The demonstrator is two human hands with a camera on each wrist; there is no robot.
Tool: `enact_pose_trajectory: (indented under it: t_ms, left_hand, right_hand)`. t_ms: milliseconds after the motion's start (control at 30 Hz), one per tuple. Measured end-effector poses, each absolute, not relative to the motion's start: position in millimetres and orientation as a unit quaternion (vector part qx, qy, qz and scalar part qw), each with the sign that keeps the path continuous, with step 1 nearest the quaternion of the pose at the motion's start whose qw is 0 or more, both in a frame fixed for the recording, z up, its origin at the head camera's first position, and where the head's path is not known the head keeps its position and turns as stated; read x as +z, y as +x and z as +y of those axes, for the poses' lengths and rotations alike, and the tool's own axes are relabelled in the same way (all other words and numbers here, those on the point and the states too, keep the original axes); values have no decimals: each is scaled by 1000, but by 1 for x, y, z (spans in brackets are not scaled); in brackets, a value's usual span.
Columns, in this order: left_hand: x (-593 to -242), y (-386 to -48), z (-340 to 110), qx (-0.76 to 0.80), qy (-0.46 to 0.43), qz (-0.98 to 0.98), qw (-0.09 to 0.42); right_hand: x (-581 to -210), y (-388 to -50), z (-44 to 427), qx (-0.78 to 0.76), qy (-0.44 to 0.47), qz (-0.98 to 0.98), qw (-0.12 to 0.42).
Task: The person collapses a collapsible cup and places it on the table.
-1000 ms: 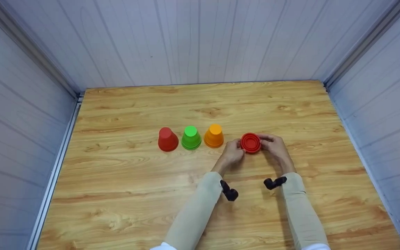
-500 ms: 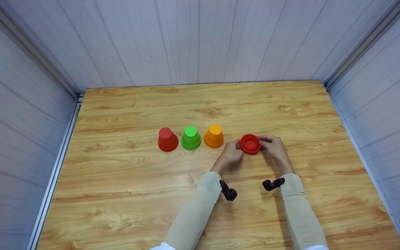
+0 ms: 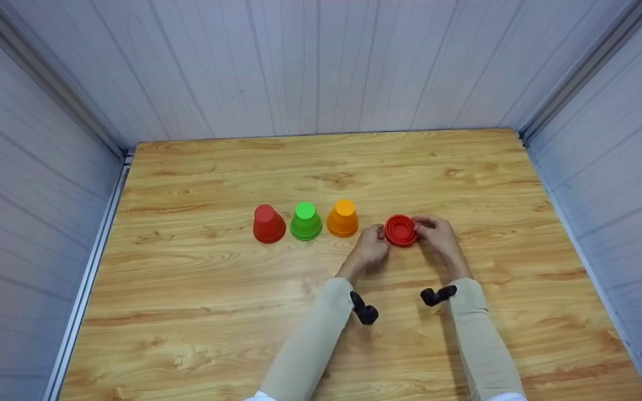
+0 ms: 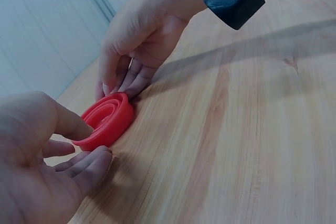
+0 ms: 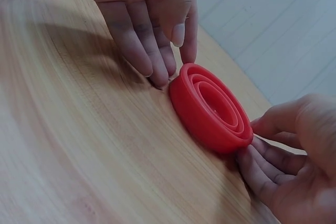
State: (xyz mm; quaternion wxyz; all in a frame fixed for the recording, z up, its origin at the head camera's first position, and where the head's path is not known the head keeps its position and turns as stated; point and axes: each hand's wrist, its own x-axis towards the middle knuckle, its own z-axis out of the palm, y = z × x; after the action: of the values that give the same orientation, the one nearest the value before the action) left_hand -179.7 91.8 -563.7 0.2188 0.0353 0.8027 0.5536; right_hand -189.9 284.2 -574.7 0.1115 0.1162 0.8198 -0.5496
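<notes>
The red ringed dish lies slightly nearer than before; the left hand, fingers loose, touches its left edge; the right hand touches the opposite edge, grip unclear.

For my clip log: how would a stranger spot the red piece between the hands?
On the wooden table stand three upturned cups. Right of them, between the left hand and right hand, is a round red piece. It is flat and ringed inside, while its neighbours, even the red cup, stand tall.

The ringed dish is red, the 3 cups red, green and orange.
</notes>
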Motion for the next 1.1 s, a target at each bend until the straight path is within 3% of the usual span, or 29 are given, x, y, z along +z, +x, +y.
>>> enact_pose_trajectory:
  t_ms: [367, 867, 1100]
  left_hand:
    - [-565, -167, 81, 536, 26, 814, 224]
    - [-561, -155, 34, 506, 141, 821, 227]
    - [-556, -148, 10, 530, 134, 809, 216]
  right_hand:
    - [-575, -194, 277, -532, 99, 837, 83]
    - [-562, -197, 255, -499, 53, 865, 24]
    - [-557, -200, 236, -491, 15, 871, 8]
